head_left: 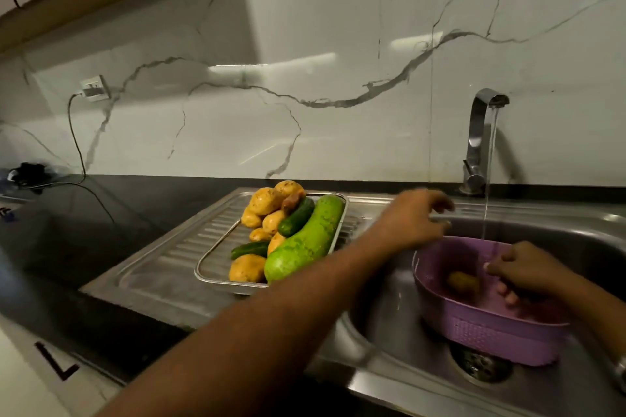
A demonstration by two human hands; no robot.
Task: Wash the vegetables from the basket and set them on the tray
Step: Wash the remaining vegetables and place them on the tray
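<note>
The sink (592,240) is the landmark here. Inside its bowl sits a purple basket (491,332), tilted, with its lower edge above the drain (482,366). One potato (462,281) lies inside the basket on its left side. The tap (479,142) rises behind the sink, and a thin stream of water (489,179) falls from it into the basket.

The right hand (531,272) reaches into the basket from the sink's right side; its fingers are curled inward over the basket's inner wall, just right of the potato, and whether they grip anything cannot be told. The left hand (411,217) hovers over the sink's left rear rim, its fingers loosely bent and spread, holding nothing; blur hides any finer detail.

To the left of the sink, on the ribbed drainboard (162,261), stands a wire tray (216,276). It carries a large pale green gourd (305,240) along the side nearest the sink, several potatoes (262,201) piled at the far end and one at the near end, and two dark cucumbers (296,218), one leaning against the gourd.

Further left of the sink, a dark counter (84,213) holds a black cable (76,139) running up to a wall socket (95,87).
</note>
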